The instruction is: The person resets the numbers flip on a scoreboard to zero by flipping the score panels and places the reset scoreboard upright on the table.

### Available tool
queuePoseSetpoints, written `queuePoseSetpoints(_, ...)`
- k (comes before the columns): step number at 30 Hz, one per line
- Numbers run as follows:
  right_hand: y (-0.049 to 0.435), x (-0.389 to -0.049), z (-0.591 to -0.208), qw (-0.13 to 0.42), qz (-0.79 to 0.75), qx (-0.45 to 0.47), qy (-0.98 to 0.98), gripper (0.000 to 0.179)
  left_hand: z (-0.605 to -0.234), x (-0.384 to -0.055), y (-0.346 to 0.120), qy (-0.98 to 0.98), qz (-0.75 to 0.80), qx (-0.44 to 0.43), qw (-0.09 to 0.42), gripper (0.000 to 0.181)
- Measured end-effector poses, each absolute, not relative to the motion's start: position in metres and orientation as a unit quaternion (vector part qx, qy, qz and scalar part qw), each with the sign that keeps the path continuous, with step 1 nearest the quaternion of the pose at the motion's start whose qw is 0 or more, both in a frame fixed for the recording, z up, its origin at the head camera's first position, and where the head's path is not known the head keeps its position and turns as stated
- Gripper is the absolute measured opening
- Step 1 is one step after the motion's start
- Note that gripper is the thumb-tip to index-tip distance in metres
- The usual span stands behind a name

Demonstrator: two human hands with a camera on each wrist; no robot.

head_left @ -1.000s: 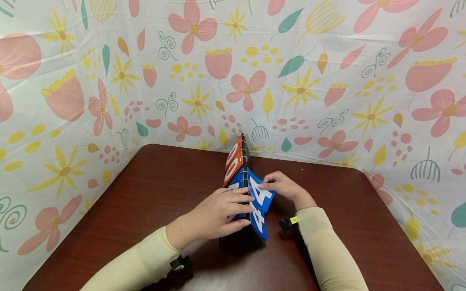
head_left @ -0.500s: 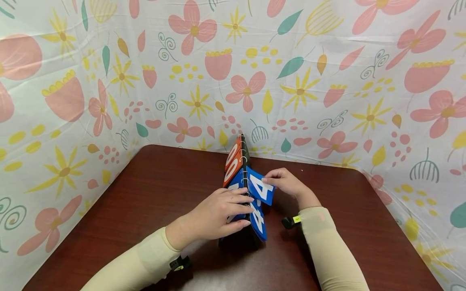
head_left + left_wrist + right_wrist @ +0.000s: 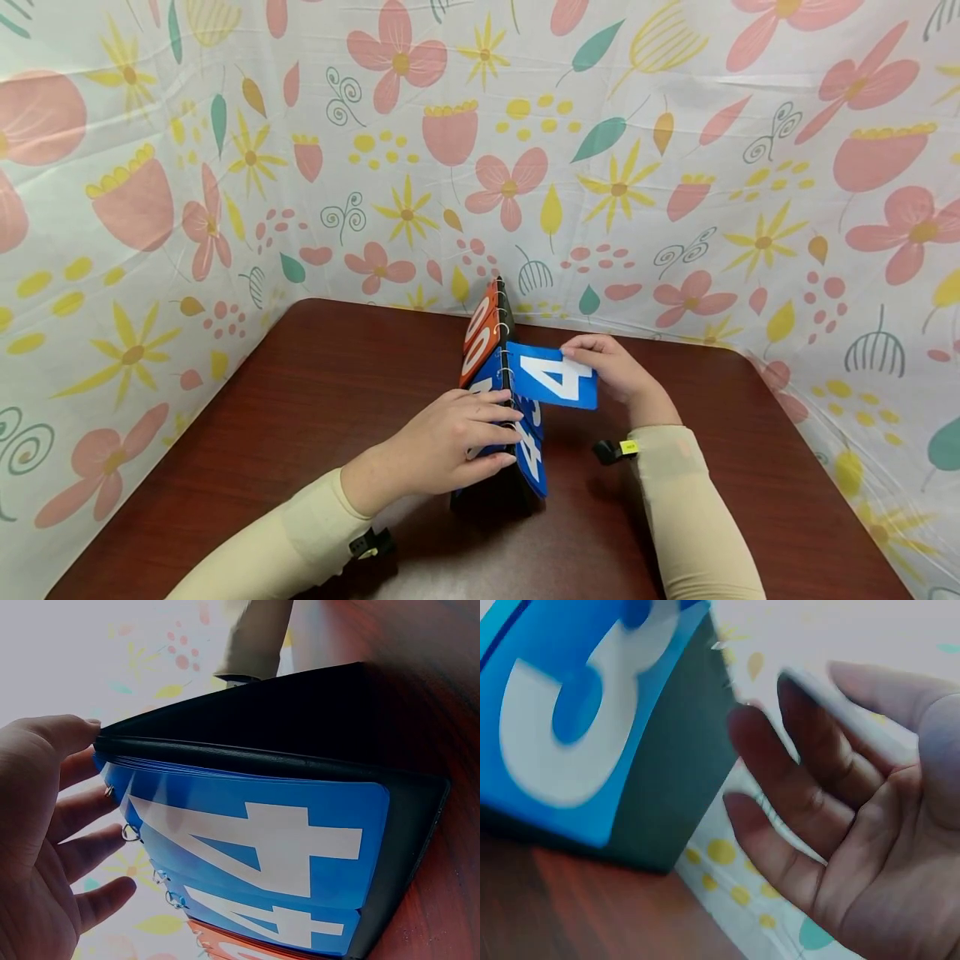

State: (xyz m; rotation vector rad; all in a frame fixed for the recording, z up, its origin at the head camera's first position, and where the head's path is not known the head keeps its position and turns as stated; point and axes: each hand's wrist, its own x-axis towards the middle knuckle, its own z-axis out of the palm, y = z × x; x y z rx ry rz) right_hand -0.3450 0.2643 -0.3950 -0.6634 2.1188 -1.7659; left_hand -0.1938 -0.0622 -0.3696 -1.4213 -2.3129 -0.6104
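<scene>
A tent-shaped flip scoreboard [image 3: 507,315] with a black cover stands on the table, its number cards hung on rings along the ridge. My right hand [image 3: 624,380] pinches the outer edge of a blue card [image 3: 551,383] marked 4, lifted nearly level from the right side. Beneath it shows a blue card with a 3 [image 3: 577,712]; another blue 4 [image 3: 534,467] hangs nearer. My left hand [image 3: 446,437] rests on the near end of the ridge, fingers fairly straight and spread. In the left wrist view its thumb touches the black corner, above blue 4 cards [image 3: 285,840].
Orange-red cards [image 3: 480,333] with zeros hang at the scoreboard's far left side. The dark red-brown table [image 3: 345,375] extends to both sides. A floral cloth [image 3: 450,192] closes off the back and left. Wrist cameras [image 3: 372,543] sit under both forearms.
My right hand has moved right and slightly up, swinging the blue 4 card outward from the scoreboard and uncovering the 3 below. My left hand has stayed in place.
</scene>
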Motion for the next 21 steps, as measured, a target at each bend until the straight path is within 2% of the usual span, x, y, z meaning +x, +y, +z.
queuePoseSetpoints(6,0.267,-0.335,-0.38,0.229,-0.702,-0.278,0.614,0.039,-0.37,-0.194,-0.062,-0.817,-0.212,-0.504,0.182,0.029)
queuePoseSetpoints(15,0.257,-0.327,-0.368,0.264,-0.755,-0.374,0.469,0.058,-0.371,-0.196,-0.062,-0.801,-0.235,-0.523,0.17,0.028)
queuePoseSetpoints(18,0.25,-0.326,-0.365,0.274,-0.766,-0.412,0.411,0.058,-0.372,-0.195,-0.062,-0.803,-0.241,-0.521,0.162,0.028)
queuePoseSetpoints(21,0.244,-0.325,-0.363,0.265,-0.777,-0.431,0.374,0.05,-0.372,-0.195,-0.062,-0.803,-0.246,-0.519,0.159,0.028)
